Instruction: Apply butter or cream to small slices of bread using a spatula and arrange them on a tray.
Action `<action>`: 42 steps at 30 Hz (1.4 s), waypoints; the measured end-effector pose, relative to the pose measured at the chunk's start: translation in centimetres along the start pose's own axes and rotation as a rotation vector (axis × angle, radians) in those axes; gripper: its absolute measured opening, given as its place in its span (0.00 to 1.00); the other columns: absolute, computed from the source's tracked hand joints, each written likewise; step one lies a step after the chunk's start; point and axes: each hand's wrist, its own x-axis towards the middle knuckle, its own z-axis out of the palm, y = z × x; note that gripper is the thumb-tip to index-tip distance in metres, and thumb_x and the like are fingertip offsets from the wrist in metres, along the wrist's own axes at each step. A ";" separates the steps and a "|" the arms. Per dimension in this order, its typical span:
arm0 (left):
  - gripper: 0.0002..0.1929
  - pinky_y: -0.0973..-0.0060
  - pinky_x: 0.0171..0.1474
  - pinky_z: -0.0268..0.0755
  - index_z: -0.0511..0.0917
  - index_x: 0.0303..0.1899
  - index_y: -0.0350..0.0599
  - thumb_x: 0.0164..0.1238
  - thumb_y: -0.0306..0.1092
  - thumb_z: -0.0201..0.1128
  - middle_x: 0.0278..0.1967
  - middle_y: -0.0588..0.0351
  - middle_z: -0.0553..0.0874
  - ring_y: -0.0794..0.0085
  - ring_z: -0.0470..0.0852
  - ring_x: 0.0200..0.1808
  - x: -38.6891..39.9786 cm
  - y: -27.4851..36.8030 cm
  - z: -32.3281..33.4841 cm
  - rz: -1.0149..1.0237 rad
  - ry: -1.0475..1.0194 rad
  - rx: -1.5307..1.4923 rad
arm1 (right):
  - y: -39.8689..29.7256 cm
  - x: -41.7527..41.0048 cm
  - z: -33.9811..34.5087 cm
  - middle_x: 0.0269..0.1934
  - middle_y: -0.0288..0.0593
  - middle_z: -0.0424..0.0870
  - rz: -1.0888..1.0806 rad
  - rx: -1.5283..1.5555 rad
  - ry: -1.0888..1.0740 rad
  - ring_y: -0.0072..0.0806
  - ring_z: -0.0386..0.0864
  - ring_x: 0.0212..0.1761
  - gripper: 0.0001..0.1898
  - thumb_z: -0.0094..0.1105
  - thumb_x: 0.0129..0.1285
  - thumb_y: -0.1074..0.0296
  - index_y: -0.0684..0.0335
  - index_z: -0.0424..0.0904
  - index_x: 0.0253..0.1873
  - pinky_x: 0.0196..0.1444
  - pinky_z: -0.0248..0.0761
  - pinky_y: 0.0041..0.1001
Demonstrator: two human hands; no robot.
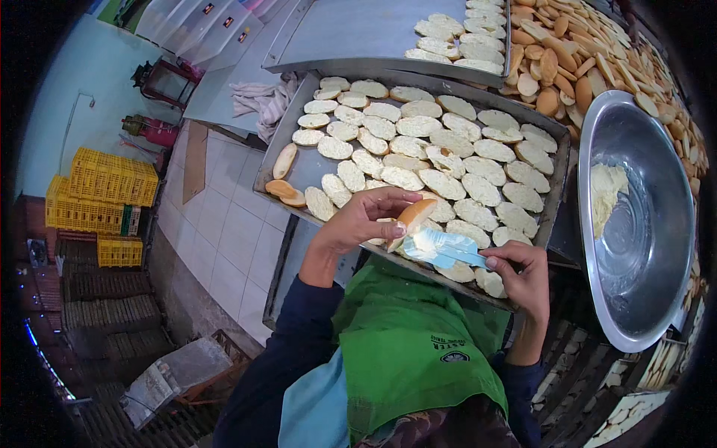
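My left hand (369,218) holds an oval slice of bread (413,217) tilted on its edge, brown crust upward. In my right hand (518,274) is a light blue plastic spatula (448,248), its blade smeared with pale cream and close against the slice. Both hands are over the near edge of a metal baking tray (316,159). Rows of cream-coated bread slices (419,124) cover much of that tray. A few slices with crust showing (285,161) lie at its left side. My left hand hides some slices under it.
A large metal bowl (633,280) with a lump of cream (609,193) stands at right. Behind it is a big heap of bread slices (560,61). A second tray (358,33) lies at the far side; a striped cloth (266,103) is left of it. Yellow crates (112,179) stand along the wall.
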 end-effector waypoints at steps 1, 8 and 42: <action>0.25 0.78 0.46 0.71 0.69 0.54 0.43 0.53 0.32 0.66 0.46 0.56 0.78 0.76 0.76 0.46 0.0 0.1 -0.1 -0.058 -0.001 0.049 | -0.2 0.1 0.3 0.20 0.42 0.78 -0.067 -0.105 0.034 0.21 0.73 0.21 0.07 0.60 0.50 0.79 0.66 0.82 0.35 0.24 0.63 0.19; 0.20 0.80 0.40 0.75 0.65 0.57 0.44 0.66 0.38 0.53 0.44 0.56 0.78 0.76 0.80 0.40 -0.1 -0.6 0.0 -0.162 0.336 -0.284 | 0.6 0.9 1.8 0.25 0.44 0.79 -0.256 -0.127 0.182 0.27 0.76 0.25 0.09 0.57 0.49 0.84 0.66 0.80 0.36 0.27 0.66 0.21; 0.32 0.74 0.44 0.75 0.58 0.61 0.52 0.55 0.25 0.62 0.46 0.55 0.72 0.72 0.76 0.43 -2.0 1.6 -9.3 0.125 0.536 -0.016 | 3.1 1.4 2.8 0.36 0.40 0.76 -0.223 -0.297 0.606 0.25 0.74 0.37 0.16 0.57 0.49 0.85 0.60 0.81 0.43 0.36 0.69 0.21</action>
